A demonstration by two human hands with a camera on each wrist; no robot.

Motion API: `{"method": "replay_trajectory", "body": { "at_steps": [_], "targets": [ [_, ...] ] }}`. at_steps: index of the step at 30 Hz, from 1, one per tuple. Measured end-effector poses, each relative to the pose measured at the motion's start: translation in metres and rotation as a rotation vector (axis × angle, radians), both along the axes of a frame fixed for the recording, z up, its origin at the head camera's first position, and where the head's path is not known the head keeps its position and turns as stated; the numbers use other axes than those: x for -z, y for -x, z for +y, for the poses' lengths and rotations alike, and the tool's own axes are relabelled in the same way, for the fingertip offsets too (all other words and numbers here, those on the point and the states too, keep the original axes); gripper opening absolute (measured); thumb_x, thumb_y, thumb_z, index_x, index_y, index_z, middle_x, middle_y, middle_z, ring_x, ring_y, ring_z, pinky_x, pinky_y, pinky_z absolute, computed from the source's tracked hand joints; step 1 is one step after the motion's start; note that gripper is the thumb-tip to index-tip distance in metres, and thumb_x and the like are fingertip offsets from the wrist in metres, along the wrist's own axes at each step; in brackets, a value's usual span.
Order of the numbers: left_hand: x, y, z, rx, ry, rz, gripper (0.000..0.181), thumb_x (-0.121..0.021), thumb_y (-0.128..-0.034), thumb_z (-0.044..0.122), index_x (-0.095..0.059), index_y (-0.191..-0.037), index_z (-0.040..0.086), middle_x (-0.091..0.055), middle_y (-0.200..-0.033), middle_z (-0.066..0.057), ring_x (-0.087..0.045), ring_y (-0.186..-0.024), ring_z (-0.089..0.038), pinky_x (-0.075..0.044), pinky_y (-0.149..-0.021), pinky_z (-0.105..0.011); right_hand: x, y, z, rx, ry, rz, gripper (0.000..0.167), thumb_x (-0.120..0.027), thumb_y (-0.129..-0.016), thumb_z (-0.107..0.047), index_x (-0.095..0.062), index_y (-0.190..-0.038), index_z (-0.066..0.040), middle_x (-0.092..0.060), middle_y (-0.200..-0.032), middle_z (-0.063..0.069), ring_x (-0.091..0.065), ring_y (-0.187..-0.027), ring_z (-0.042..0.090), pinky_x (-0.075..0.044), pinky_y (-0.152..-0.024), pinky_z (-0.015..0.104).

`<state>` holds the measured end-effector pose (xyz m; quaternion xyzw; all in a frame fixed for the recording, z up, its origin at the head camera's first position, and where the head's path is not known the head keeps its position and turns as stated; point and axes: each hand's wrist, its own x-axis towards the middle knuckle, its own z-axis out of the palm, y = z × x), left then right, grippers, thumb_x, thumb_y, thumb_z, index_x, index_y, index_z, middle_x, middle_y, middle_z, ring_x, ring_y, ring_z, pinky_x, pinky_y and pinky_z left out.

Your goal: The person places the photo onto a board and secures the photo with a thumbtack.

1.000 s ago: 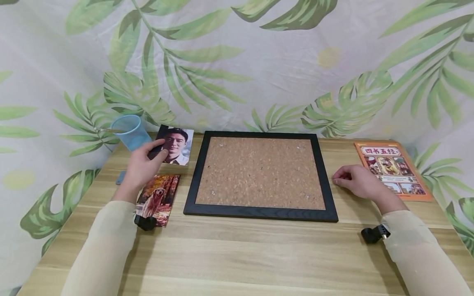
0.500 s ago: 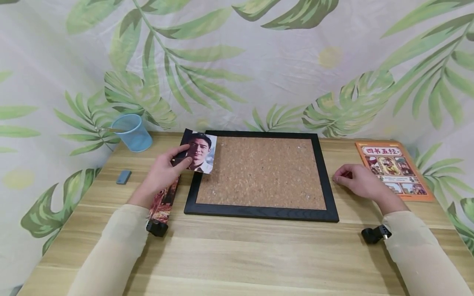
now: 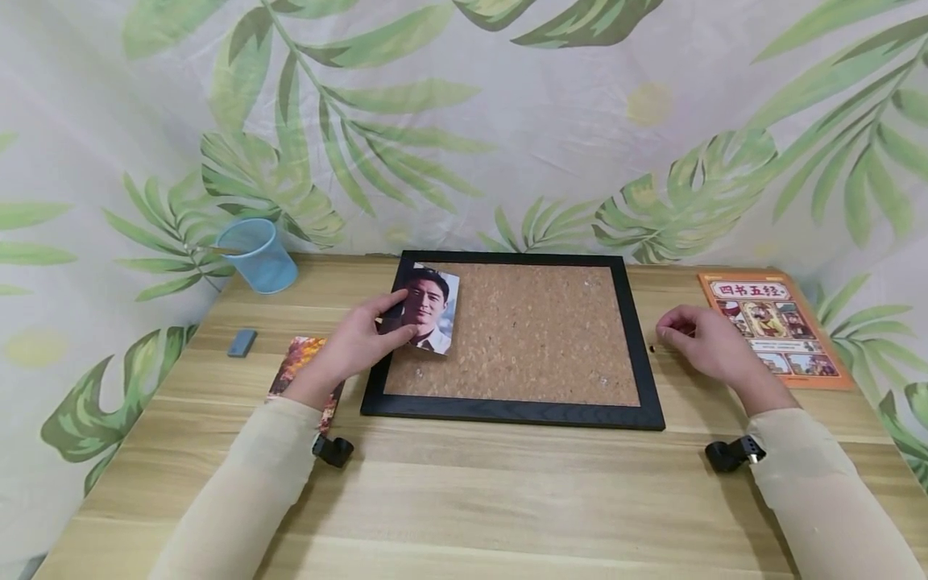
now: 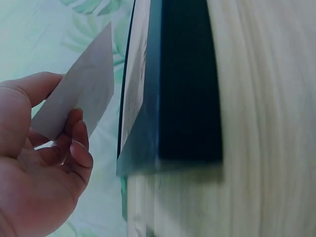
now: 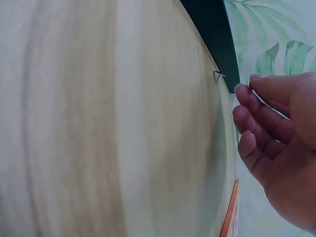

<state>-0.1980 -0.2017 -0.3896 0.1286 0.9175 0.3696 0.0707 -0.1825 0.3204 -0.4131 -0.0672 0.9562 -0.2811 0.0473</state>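
My left hand [image 3: 362,342] pinches a portrait photo [image 3: 437,314] by its left edge, over the left side of the black-framed cork board [image 3: 522,338]. In the left wrist view the photo's pale back [image 4: 81,89] stands tilted, apart from the board. My right hand [image 3: 703,340] is right of the frame, thumb and forefinger together at the tips. A tiny light speck shows between those tips in the right wrist view, too small to make out clearly. Near them, a small pointed metal thing [image 5: 217,76] lies on the table beside the frame.
A dog photo [image 3: 296,358], partly hidden by my left arm, lies left of the board. Beyond it are a grey-blue block [image 3: 242,343] and a blue cup [image 3: 270,262] with a thin stick in it. An orange booklet [image 3: 776,326] lies at right.
My left hand has carried the portrait photo rightward from the table to over the cork board. My right hand has shifted slightly up and right, baring a small dark thing on the table.
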Motion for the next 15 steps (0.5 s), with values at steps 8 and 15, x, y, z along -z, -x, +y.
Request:
{"method": "replay_trajectory", "body": {
  "at_steps": [8,15],
  "targets": [
    [0.006,0.002,0.022,0.048,0.028,0.013,0.076,-0.073,-0.1031,0.025,-0.038,-0.165,-0.003,-0.047,-0.163,-0.032,-0.044,-0.153,-0.048,-0.038,-0.125,-0.06,-0.005,0.001,-0.006,0.023,0.022,0.015,0.028,-0.062,-0.111,-0.025,-0.073,-0.12,-0.001,-0.075,-0.109,0.018,-0.064,-0.094,0.024,-0.049,-0.08,0.036],
    [0.012,0.002,0.035,0.101,0.085,-0.06,0.082,-0.071,-0.1043,0.03,-0.031,-0.168,-0.002,-0.04,-0.168,-0.03,-0.039,-0.157,-0.046,-0.035,-0.127,-0.059,-0.005,0.003,-0.017,0.002,0.039,0.044,0.023,-0.064,-0.11,-0.022,-0.075,-0.118,-0.003,-0.076,-0.105,0.015,-0.063,-0.089,0.021,-0.049,-0.077,0.032]
  ]
}}
